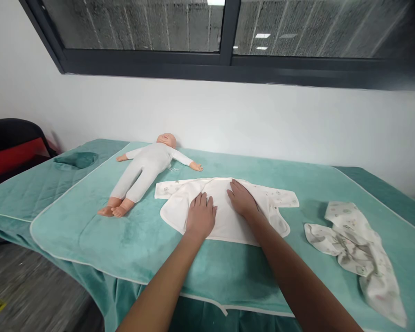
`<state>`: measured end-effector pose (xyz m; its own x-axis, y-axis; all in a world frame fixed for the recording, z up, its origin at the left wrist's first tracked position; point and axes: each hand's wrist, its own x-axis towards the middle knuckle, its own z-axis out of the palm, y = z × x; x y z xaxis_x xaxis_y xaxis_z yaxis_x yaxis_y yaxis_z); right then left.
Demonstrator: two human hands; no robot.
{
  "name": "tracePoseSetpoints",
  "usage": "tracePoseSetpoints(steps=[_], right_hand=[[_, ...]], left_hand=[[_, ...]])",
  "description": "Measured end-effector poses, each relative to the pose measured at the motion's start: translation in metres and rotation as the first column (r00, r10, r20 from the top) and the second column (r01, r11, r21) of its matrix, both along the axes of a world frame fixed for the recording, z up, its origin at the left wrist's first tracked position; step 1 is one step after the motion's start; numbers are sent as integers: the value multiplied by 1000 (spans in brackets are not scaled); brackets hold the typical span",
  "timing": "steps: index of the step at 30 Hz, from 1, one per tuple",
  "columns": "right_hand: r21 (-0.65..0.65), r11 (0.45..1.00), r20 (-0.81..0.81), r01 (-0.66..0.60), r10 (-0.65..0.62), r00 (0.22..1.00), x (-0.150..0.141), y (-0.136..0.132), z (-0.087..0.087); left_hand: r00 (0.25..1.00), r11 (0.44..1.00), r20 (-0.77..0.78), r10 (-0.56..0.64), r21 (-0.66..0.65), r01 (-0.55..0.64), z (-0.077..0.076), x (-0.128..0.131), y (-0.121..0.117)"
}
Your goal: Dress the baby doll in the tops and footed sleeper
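Note:
A small white baby shirt [224, 226] with printed long sleeves lies spread out on the green cover, its front panels opened to the sides. My left hand [202, 215] rests on its left half, palm down with the fingers stretched out. Higher up on the right half, near the collar, my right hand [242, 198] also lies flat with extended fingers. Neither hand grasps anything. To the left of the shirt a baby doll [148, 161] in a white bodysuit lies on its back, arms spread and feet bare.
Crumpled printed baby clothing [363, 249] lies at the right on the green table cover [90, 235]. A black and red chair [17, 147] stands at the far left. Behind the table rises a white wall [263, 124] with a dark-framed window [224, 64].

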<state>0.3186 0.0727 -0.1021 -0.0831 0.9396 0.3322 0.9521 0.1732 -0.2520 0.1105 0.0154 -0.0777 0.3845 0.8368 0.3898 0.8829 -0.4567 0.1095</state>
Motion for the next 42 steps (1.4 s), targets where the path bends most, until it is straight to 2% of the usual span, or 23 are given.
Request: tracePoseSetpoints(steps=[5, 17, 22, 26, 28, 30, 31, 33, 36, 37, 39, 42], right_hand=[[21, 1000, -1, 3, -3, 1000, -2, -3, 0], [60, 998, 35, -31, 29, 999, -2, -9, 0], [36, 997, 78, -73, 70, 995, -3, -28, 0], [-22, 994, 68, -106, 108, 992, -3, -55, 2], [-54, 987, 7, -150, 151, 989, -6, -64, 8], [-83, 982, -99, -168, 160, 982, -15, -65, 18], [-98, 982, -166, -159, 141, 976, -22, -61, 25], [-134, 984, -310, -119, 73, 948, -44, -41, 42], [-158, 981, -497, -111, 18, 867, -91, 12, 70], [-149, 979, -541, -140, 38, 840, -109, 34, 79], [-177, 968, -577, -177, 44, 815, -147, 79, 91], [-202, 965, -585, -165, 17, 811, -197, 143, 97]], left_hand=[[1000, 1000, -17, 2, -1, -2, 0, 0, -1], [998, 995, -60, -2, -100, -3, -1, -2, 0], [999, 989, -38, -35, -142, 30, 1, -4, -1], [990, 980, 131, -55, -181, 78, 6, -10, -1], [948, 974, 308, -79, -180, 140, 18, -24, -1], [869, 977, 485, -94, -124, 175, 36, -50, 1], [837, 984, 540, -89, -82, 158, 47, -67, 5], [808, 1000, 589, -27, 4, 30, 70, -108, 16], [823, 975, 545, 164, 36, -218, 94, -177, 41], [819, 957, 517, 247, 4, -291, 98, -198, 50], [778, 915, 485, 400, -173, -363, 100, -234, 66], [700, 836, 494, 515, -470, -283, 95, -267, 87]])
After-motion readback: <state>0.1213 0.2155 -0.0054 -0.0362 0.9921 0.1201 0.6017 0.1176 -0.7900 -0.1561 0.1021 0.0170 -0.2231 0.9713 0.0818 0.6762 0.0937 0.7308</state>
